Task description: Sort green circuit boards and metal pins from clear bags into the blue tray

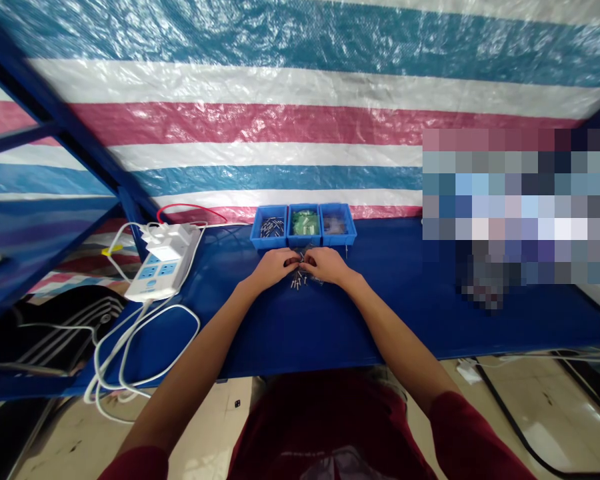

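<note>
My left hand point(279, 265) and my right hand point(327, 263) meet over the blue tabletop, just in front of three small bins. Fingers and thumbs on both are curled into a pinch, nearly touching. Whatever they grip is too small and too hidden to name; some clear, shiny film shows around the right fingers. Several small silvery screw-like pieces point(298, 281) lie loose below the fingertips. Similar metal pieces fill part of the left blue bin point(255, 241). Green items sit in the middle bin point(304, 242), and greyish, see-through ones in the right bin point(339, 239).
A white power strip point(153, 283) with plugged-in adapters stands at the left, its white cables point(125, 353) looping over the table's front edge. Behind the bins hangs a striped plastic sheet point(280, 123). To the right, a blurred-out area hides part of the table.
</note>
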